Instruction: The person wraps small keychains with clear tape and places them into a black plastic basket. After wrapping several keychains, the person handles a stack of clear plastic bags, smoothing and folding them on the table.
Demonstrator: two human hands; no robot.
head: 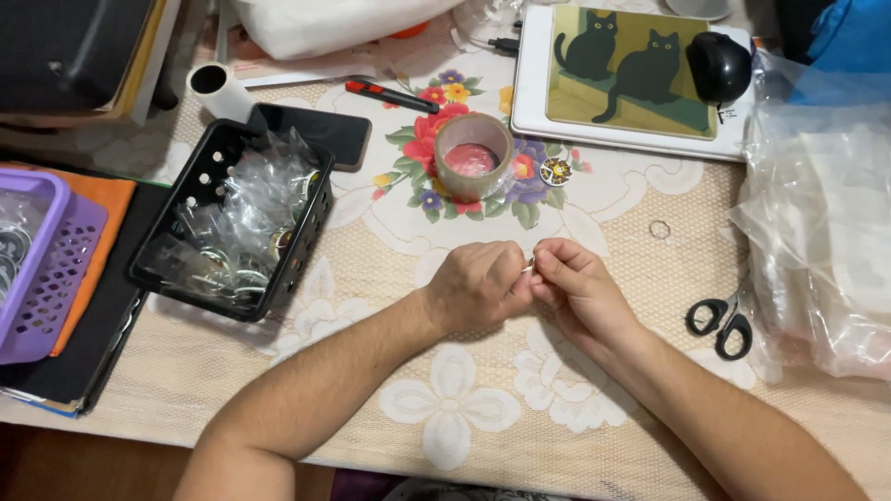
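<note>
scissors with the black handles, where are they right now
In the head view the scissors lie on the tablecloth at the right, just beyond the right hand and against the clear plastic bags.

A dark phone [311, 133] lay flat with its black screen blank, touching the far corner of the black basket [302, 246]. Inside that basket sat a heap of small clear plastic packets [243, 218]. Well to the basket's right, at the table's edge, lay crumpled clear plastic bags [817, 218].

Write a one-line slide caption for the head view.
Both hands pinch a tiny object above the lace tablecloth, near a tape roll.
</note>
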